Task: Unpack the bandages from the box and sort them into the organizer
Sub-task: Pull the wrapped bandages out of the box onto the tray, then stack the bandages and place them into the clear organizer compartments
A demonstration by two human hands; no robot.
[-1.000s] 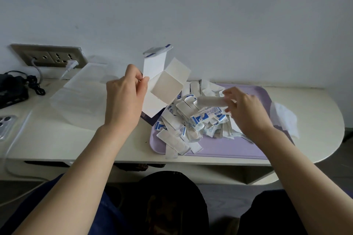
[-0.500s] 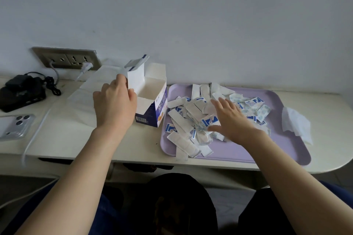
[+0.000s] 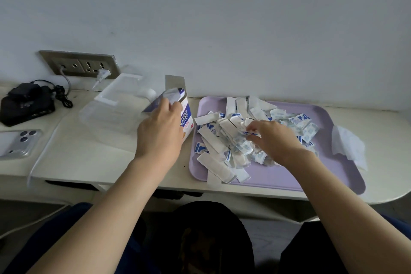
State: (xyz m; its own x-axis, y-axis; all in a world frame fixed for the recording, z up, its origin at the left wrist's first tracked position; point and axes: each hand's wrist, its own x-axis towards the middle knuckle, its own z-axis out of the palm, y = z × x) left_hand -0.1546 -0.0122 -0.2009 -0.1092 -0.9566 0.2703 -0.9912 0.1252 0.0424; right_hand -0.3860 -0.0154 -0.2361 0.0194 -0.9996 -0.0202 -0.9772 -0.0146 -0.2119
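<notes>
The white and blue bandage box (image 3: pixel 186 118) stands open on the table, just left of the purple tray (image 3: pixel 278 178). My left hand (image 3: pixel 161 131) grips the box from the left side, fingers over its top flap. A heap of wrapped bandages (image 3: pixel 224 138) lies on the tray, long white strips and small blue-printed ones mixed. My right hand (image 3: pixel 273 140) is down in the heap, its curled fingers pinching some small bandages. The clear plastic organizer (image 3: pixel 111 113) sits on the table left of the box.
A white tissue (image 3: pixel 349 147) lies at the tray's right edge. At the far left are a phone (image 3: pixel 17 142), a black charger with cable (image 3: pixel 26 104) and a wall socket panel (image 3: pixel 80 64). The table's front edge runs just below the tray.
The box went from tipped over the tray to standing on the table, still in my left hand. My right hand dropped into the heap and its fingers curled round bandages.
</notes>
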